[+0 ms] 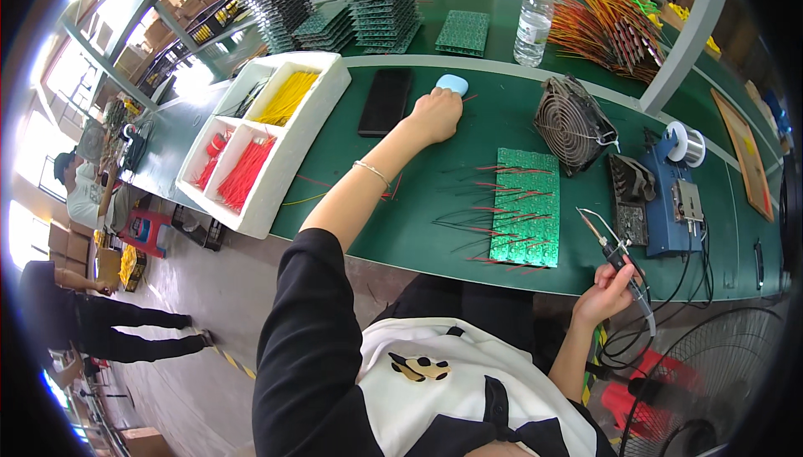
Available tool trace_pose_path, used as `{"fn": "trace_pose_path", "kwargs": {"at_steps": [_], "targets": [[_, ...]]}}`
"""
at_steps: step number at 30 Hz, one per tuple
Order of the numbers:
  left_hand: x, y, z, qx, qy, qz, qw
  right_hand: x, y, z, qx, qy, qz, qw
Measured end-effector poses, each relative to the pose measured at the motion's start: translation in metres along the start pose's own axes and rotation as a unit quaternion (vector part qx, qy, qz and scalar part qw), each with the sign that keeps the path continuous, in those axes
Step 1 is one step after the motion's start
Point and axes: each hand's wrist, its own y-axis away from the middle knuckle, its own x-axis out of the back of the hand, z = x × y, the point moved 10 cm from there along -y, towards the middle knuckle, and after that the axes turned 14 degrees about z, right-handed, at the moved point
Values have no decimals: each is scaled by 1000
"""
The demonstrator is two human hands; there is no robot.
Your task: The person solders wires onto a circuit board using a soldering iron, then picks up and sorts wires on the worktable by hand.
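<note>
My left hand (439, 115) reaches over the green bench mat, fingers curled down against the near edge of a small light-blue rounded case (452, 83). What those fingers hold, if anything, is hidden; a bit of red wire pokes out beside them. My right hand (604, 294) grips a soldering iron (616, 255), its thin metal tip pointing up and left, with a tube and cable trailing below. Between the hands lies a green circuit board panel (525, 210); red and black wires stick out from its left side. A black phone (386, 102) rests left of the blue case.
A white foam tray (266, 141) holds red and yellow wires. To the right are a small fan (570, 125), a blue soldering station (669, 198) and a solder spool (686, 144). Behind stand a water bottle (534, 24), stacked boards (381, 12) and a wire bundle (606, 26).
</note>
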Motion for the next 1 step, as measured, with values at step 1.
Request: {"fn": "trace_pose_path", "kwargs": {"at_steps": [1], "targets": [[4, -1, -2, -1, -9, 26, 1000, -2, -1, 1, 0, -2, -2, 1000]]}}
